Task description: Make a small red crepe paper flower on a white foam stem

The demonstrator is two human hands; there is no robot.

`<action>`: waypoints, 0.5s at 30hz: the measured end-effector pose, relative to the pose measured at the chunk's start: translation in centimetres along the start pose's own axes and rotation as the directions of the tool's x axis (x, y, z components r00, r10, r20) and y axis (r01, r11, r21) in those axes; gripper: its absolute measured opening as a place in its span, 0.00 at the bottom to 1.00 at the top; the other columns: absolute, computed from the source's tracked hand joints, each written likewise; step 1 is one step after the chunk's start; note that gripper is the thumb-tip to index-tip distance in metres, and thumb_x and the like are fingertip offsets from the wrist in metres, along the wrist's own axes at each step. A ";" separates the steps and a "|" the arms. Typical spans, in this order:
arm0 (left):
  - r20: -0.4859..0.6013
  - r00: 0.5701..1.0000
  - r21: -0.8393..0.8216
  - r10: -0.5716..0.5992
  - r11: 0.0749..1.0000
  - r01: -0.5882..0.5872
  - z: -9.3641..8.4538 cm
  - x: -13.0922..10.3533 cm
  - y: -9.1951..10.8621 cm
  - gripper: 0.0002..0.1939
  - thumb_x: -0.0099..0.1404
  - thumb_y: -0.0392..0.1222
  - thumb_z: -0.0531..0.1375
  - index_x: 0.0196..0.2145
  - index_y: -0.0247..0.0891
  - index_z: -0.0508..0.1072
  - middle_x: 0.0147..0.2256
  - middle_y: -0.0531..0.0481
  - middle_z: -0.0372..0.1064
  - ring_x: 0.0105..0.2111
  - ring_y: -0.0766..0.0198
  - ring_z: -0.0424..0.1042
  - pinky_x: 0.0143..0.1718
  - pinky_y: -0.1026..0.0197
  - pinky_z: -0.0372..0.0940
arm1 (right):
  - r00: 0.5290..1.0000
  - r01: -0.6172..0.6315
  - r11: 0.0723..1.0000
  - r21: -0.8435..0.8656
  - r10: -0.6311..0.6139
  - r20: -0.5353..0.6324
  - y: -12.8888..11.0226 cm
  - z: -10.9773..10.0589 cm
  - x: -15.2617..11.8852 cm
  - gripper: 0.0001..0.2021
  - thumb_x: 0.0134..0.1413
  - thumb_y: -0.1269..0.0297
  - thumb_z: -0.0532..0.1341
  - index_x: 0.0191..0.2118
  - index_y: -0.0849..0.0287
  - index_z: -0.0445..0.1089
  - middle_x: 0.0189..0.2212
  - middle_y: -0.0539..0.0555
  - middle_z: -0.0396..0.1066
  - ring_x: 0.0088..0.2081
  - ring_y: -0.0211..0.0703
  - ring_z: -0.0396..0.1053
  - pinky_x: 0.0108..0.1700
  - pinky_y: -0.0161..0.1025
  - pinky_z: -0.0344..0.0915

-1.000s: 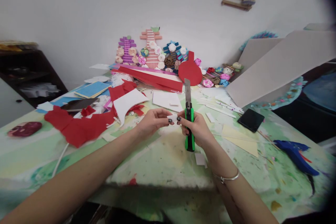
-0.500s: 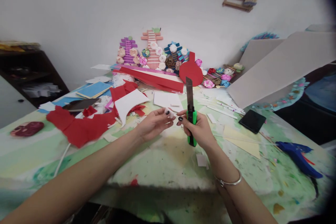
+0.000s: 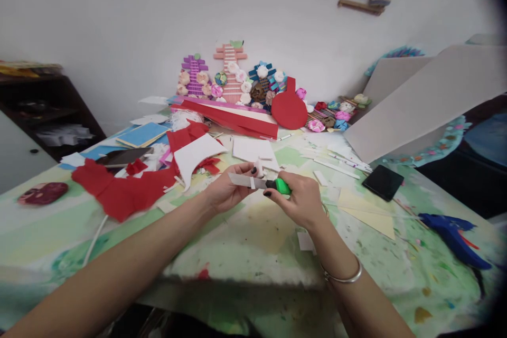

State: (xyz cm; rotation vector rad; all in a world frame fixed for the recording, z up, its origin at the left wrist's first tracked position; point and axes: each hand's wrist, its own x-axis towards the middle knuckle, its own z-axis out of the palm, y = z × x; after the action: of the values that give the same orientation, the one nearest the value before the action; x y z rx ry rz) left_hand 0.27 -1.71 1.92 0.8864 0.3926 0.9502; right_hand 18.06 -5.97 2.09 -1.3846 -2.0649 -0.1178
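Two bare hands meet over the paint-stained green and white tablecloth (image 3: 245, 253). The left hand (image 3: 227, 191) pinches one small white piece (image 3: 259, 170) between thumb and fingers, its grip narrow; the fingertips hide part of it. The right hand (image 3: 304, 198) is closed around one green and black utility knife (image 3: 282, 186), covering most of the handle. The knife's bare metal blade (image 3: 241, 180) points towards the left hand and lies across the front of its fingers, with one narrow white slip (image 3: 252, 183) against it; whether slip and piece are joined, I cannot tell.

One silver bracelet (image 3: 344, 280) circles the right wrist, and one small white square of card (image 3: 304, 241) lies partly hidden behind that forearm. Just beyond the hands is one flat white rectangular sheet (image 3: 247, 149); to its left, one white curved cut-out (image 3: 194, 157) overlaps crumpled red paper (image 3: 127, 193). Further back stands one red round cut-out with a straight neck (image 3: 289, 111), beside three flower-trimmed stick crafts (image 3: 230, 76). On the right lie one flat black rectangular device (image 3: 383, 183) and one blue glue gun (image 3: 451, 237)
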 end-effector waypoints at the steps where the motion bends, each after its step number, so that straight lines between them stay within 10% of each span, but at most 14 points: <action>1: 0.008 1.000 -0.004 -0.007 1.000 0.007 0.0 0.0 -0.1 0.07 0.49 0.28 0.66 0.28 0.29 0.73 0.26 0.51 0.68 0.27 0.70 0.69 0.30 0.70 0.66 | 1.000 0.000 1.000 -0.014 0.000 -0.012 0.0 0.0 0.0 0.26 0.54 0.37 0.51 0.24 0.58 0.60 0.20 0.50 0.64 0.25 0.39 0.61 0.28 0.35 0.47; 15: -0.048 0.998 -0.022 -0.032 0.999 0.031 -0.3 -0.2 -0.6 0.09 0.50 0.26 0.65 0.31 0.30 0.74 0.28 0.48 0.71 0.29 0.67 0.72 0.33 0.67 0.67 | 0.999 -0.019 0.994 -0.105 0.015 -0.043 -0.2 -0.1 0.0 0.28 0.55 0.37 0.50 0.23 0.58 0.63 0.20 0.53 0.67 0.25 0.39 0.61 0.27 0.35 0.44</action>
State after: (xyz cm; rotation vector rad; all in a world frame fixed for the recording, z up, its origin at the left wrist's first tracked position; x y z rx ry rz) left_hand 0.34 -1.90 1.24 0.8369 0.4354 0.9466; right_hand 17.90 -6.05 2.21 -1.4502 -2.0371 -0.2498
